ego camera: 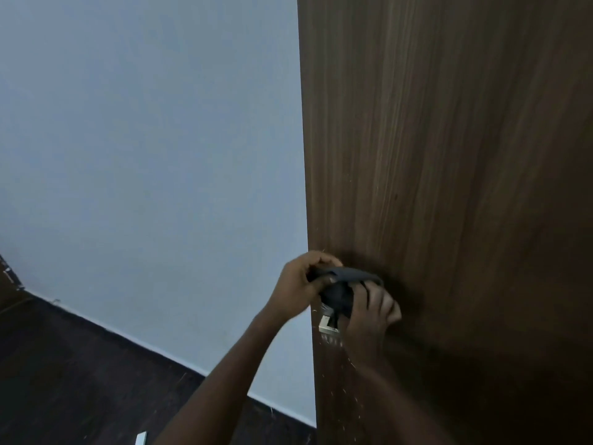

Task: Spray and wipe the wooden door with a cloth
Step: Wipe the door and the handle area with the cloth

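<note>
Both hands are bunched around a dark cloth (341, 285): the left hand (300, 284) pinches its upper edge, the right hand (372, 311) grips the lower part, right up against the wooden door (449, 155) near its edge. A pale metal plate (327, 326) (lock bit, probably) peeks out just below. Grey wall (144, 155) and dark floor (64, 380) sit off to the left.
</note>
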